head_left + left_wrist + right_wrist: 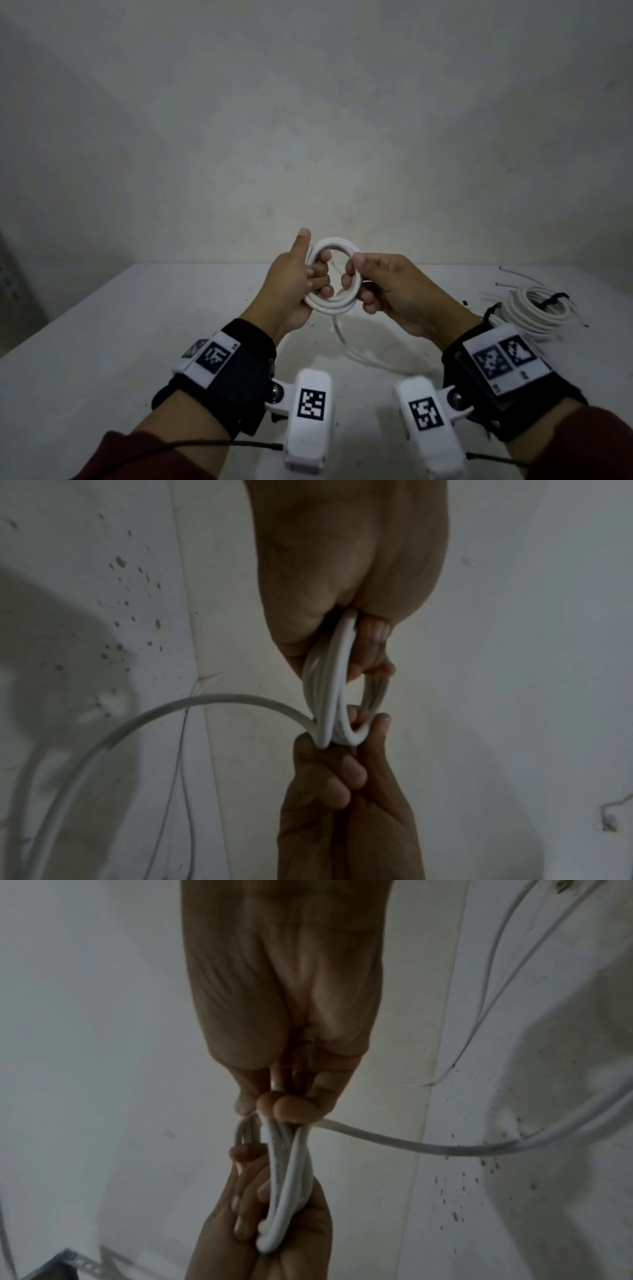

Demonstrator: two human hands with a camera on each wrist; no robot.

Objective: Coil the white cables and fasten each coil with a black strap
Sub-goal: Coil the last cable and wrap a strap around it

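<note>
White table pushed up against a plain grey wall, pretty dim lighting. Both hands were up over the middle of it holding the coil, a few loops of white cable kept clear of the surface. The left hand had its fingers curled through the loops on one side with the thumb sticking up, and the right hand was pinching the opposite side, fingers hooked through too. A loose tail of the same cable hung off the bottom of the coil and trailed down onto the table toward the near edge. Over by the right edge sat a finished bundle with a black strap on it. My guess is the cable's light but springy, smooth jacket, so the loops probably want to pop open if you ease off. I'd keep one hand clamped across all the strands at a single spot and feed the tail with the other.
</note>
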